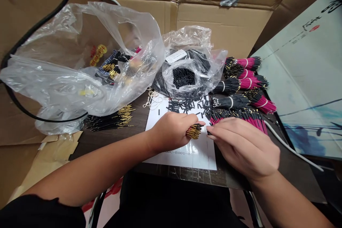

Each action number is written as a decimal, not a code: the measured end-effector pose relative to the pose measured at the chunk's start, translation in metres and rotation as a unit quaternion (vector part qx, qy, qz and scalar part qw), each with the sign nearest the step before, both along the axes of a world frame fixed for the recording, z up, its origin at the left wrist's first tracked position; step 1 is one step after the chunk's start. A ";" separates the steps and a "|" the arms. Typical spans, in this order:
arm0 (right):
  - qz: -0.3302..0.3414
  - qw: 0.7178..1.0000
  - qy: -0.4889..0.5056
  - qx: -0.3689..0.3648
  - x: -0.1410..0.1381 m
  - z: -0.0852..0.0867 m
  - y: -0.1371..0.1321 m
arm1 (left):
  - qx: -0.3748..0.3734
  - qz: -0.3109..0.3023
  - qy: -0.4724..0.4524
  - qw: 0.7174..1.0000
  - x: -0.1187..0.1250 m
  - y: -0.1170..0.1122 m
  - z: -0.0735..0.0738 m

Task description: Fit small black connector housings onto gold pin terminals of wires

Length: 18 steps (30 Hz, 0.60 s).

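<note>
Now my left fingers (pixel 190 118) are clutching gold-tipped wires (pixel 194 131), right fingers (pixel 221 130) pinching a dark piece (pixel 209 133); banded bundles (pixel 235 102) are lying seemingly finished, loose tubes (pixel 182 105) remaining.

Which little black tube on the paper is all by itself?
The lone tube on the left side of the white paper; the other tubes lie nearer together, farther right.

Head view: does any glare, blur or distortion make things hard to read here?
Head view: reflections streak the clear plastic bag; glare lies on the lower part of the white sheet; the forearms look stretched toward the bottom corners, as with a wide lens; the left hand and its gold-tipped bundle read fairly clearly, but the dark piece at the right hand is too small to make out.
</note>
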State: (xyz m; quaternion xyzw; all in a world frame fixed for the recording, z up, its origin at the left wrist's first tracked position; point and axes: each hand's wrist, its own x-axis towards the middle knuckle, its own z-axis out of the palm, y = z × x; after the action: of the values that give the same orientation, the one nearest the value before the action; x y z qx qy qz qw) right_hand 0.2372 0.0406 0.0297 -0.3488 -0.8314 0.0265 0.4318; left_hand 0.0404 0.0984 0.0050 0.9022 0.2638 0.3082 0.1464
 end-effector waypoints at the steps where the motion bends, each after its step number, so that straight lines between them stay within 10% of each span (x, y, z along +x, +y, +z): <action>1: -0.002 1.000 -0.002 0.000 0.000 0.000 0.000 | -0.007 0.001 -0.004 1.000 0.000 0.000 0.000; 18: -0.041 0.998 -0.019 -0.045 0.006 -0.002 0.011 | -0.045 -0.011 -0.072 0.996 -0.003 -0.002 0.002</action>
State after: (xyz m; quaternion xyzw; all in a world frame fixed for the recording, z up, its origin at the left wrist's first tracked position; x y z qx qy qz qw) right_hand 0.2430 0.0520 0.0277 -0.4018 -0.8223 0.0396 0.4009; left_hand 0.0378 0.0966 0.0068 0.8731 0.2559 0.3586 0.2086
